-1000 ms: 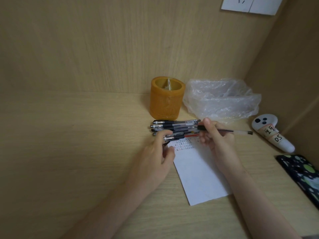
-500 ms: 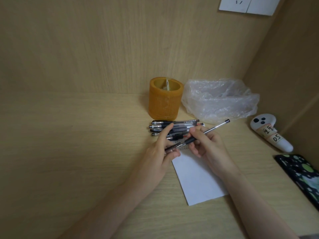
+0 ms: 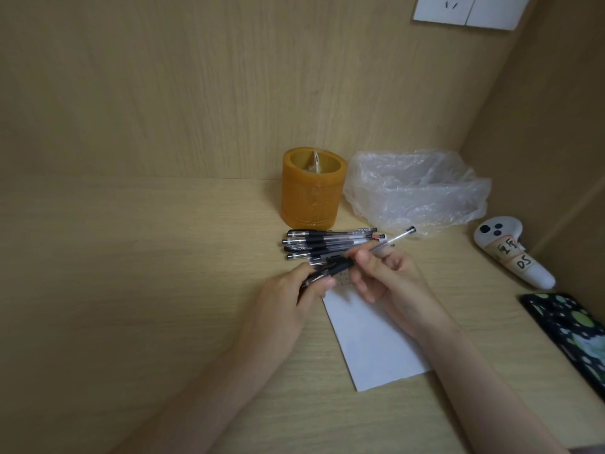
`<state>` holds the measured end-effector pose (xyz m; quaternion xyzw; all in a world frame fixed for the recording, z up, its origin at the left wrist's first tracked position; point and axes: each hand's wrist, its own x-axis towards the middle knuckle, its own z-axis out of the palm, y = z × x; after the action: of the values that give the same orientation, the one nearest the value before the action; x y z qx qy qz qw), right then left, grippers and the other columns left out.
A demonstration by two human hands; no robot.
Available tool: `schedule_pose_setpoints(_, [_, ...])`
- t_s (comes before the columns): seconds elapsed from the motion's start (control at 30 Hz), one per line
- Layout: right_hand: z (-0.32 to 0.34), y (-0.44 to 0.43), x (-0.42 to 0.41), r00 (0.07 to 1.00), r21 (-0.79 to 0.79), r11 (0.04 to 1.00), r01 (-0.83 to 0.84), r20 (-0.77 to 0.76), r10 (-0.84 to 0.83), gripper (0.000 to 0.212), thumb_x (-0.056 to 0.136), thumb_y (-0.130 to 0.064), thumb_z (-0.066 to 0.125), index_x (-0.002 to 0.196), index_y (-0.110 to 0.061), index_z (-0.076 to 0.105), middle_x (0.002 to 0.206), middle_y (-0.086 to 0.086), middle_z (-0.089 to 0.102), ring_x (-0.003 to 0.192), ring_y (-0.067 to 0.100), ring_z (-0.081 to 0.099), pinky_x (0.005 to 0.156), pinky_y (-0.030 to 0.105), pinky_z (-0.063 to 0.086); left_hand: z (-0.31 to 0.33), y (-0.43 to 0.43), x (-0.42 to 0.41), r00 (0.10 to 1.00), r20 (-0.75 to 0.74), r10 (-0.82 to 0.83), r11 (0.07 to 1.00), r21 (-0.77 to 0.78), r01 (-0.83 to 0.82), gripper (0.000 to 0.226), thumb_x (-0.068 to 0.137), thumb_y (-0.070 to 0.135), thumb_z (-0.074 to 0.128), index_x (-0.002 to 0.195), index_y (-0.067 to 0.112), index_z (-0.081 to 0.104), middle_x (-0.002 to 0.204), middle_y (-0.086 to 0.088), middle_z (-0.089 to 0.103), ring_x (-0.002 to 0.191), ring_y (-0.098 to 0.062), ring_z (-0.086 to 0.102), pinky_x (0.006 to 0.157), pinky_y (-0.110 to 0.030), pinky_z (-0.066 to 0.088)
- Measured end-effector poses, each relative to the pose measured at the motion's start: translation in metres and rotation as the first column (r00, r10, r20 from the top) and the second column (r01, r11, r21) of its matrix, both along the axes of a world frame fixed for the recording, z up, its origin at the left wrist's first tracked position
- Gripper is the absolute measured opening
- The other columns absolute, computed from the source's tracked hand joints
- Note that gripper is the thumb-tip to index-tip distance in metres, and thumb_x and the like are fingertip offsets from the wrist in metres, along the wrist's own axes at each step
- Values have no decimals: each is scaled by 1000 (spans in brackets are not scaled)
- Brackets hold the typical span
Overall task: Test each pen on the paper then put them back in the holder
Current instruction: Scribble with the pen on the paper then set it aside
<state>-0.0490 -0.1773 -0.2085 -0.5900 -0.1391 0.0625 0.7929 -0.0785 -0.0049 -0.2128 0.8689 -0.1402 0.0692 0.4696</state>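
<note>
a pen (image 3: 376, 252) was held across both hands above the top of the paper (image 3: 370, 342). the right hand (image 3: 383, 276) had its fingers (image 3: 363, 257) pinched on the clear barrel, whose capped back end pointed up and to the right toward the plastic bag (image 3: 415, 188). the left hand (image 3: 294, 290) had its fingers curled round the dark front end of the same pen, apparently at the cap; whether the cap was on or off could not be told. the other pens (image 3: 327, 244) lay in a row on the worktop (image 3: 131, 273), between the paper's top edge and the orange holder (image 3: 312, 188), which stood upright just behind them. faint marks were seen at the top of the sheet. judged: the step in hand was uncapping. a straight pull along the barrel was advised, with the barrel kept pinched firmly, so the row was not knocked. the tip was then to be tried on bare paper below the marks.
</note>
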Motion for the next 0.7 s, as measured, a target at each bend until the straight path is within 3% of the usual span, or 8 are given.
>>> schedule_pose_setpoints(0.13, [3, 0, 0, 998, 11, 999, 53, -17, -53, 30, 78, -29, 63, 84, -1, 70, 58, 6, 62, 44, 11, 51, 41, 18, 38, 0, 1, -6, 999, 40, -21, 999, 45, 19, 24, 98, 35, 34, 81, 28, 51, 71, 10, 56, 68, -5, 51, 67, -31, 40])
schedule_pose_setpoints(0.27, [2, 2, -2, 997, -38, 997, 71, 11, -71, 30, 80, -25, 60, 88, 3, 67, 57, 5, 58, 40, 10, 43, 43, 18, 38, -2, 1, -5, 999, 44, 10, 998, 65, -13, 24, 98, 33, 34, 80, 26, 49, 66, 13, 52, 62, -3, 47, 62, -30, 34])
schedule_pose_setpoints(0.4, [2, 4, -3, 997, -53, 996, 69, 25, -68, 24, 85, -18, 54, 88, 3, 66, 56, 2, 58, 41, 10, 43, 44, 17, 38, -1, 1, -6, 997, 70, 37, 997, 72, -42, 24, 98, 33, 35, 80, 25, 49, 69, 7, 57, 63, -10, 51, 64, -34, 38])
schedule_pose_setpoints(0.7, [-1, 6, -1, 999, -43, 998, 45, 30, -44, 28, 83, -21, 58, 90, 4, 66, 57, 3, 59, 43, 10, 46, 45, 18, 40, -4, 2, -3, 993, 98, 64, 987, 138, -78, 26, 98, 35, 32, 79, 25, 47, 68, 9, 55, 66, -14, 53, 65, -36, 40])
